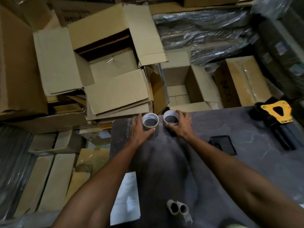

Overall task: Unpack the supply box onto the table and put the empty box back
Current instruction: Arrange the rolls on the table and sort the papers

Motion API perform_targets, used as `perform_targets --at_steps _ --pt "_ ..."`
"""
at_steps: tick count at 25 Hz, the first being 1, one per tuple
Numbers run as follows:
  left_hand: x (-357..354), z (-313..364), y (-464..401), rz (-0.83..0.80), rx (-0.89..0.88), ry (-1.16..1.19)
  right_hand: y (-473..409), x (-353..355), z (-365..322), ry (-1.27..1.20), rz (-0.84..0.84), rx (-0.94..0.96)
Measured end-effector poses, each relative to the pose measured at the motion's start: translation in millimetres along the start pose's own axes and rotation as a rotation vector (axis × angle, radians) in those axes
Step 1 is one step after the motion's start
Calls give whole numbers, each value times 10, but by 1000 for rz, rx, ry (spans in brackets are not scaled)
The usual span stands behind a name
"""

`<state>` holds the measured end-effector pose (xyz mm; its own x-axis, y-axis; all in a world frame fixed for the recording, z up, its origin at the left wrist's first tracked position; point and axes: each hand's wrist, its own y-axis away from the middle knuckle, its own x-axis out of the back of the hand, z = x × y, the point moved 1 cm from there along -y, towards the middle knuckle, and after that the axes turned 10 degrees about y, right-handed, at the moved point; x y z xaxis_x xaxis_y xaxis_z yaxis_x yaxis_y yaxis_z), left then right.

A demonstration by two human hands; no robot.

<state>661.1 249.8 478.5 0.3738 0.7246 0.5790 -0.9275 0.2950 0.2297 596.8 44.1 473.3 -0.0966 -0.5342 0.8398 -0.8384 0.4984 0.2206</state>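
Two rolls of brown packing tape stand side by side near the far left corner of the dark table (230,162). My left hand (139,130) is wrapped around the left tape roll (150,122). My right hand (181,125) grips the right tape roll (171,118). Both rolls rest on or just above the tabletop; I cannot tell which. Beyond the table's far edge an open cardboard box (185,86) sits on the floor, its inside showing only bare cardboard.
A yellow and black tape dispenser (278,112) lies at the table's far right. A black phone case (223,144) lies right of my right arm. A white sheet (126,198) and two small cardboard tubes (178,208) lie near me. Opened and flattened cartons (115,66) crowd the floor.
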Motion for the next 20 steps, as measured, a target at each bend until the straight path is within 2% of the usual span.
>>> perform_targets --at_steps 3,6,10,20 --pt "-58 45 -294 -67 -63 -125 -184 -113 12 66 -86 45" --pt "-133 78 -428 -181 -112 -234 -262 -129 2 61 -102 65" --pt "-187 122 -402 -172 -87 -185 -162 -43 2 81 -108 86" --pt "-516 -322 937 -184 -337 -164 1289 10 493 117 -211 244"
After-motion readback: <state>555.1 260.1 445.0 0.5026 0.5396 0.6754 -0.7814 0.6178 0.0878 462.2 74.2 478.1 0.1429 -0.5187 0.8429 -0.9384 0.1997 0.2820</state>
